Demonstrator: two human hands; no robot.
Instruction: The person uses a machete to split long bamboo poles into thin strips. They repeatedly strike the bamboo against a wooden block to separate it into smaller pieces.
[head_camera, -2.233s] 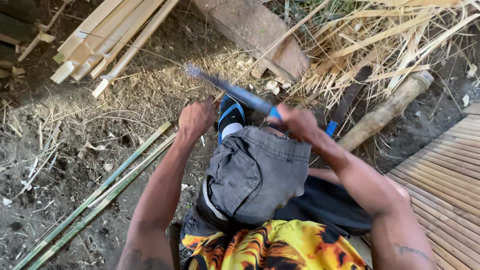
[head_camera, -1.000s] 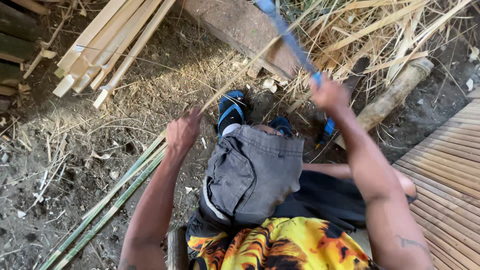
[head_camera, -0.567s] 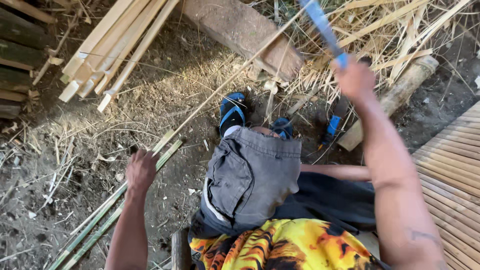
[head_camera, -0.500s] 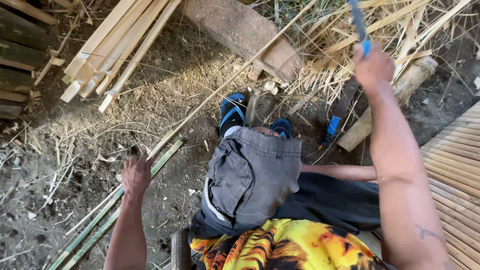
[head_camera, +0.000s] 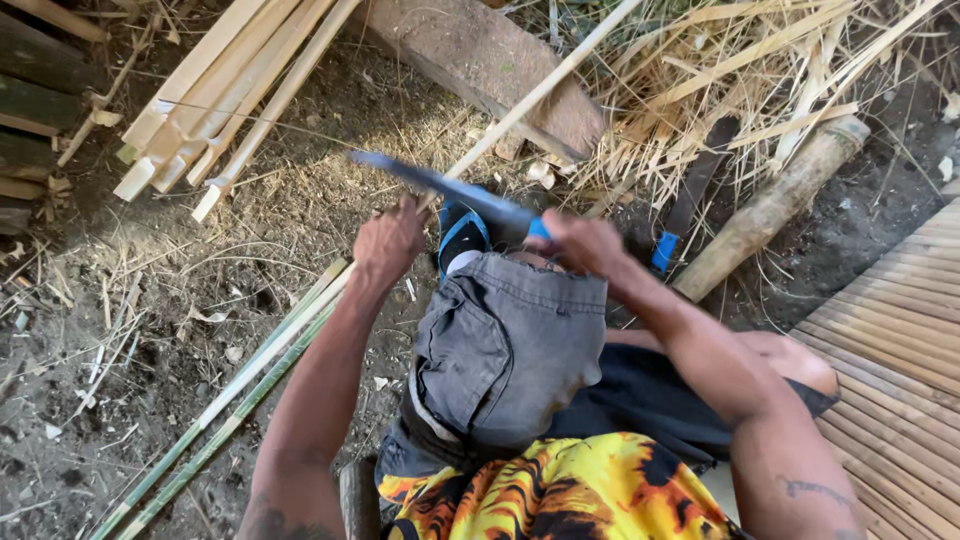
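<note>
Back down from its raised swing, right hand grips knife across strip w/ left hand clasping it near knee; split barely begun, most length uncut.

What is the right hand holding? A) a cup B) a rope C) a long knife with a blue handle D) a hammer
C: the right hand grips a blue handle, and the knife blade reaches left across the bamboo strip that the left hand holds.
</note>
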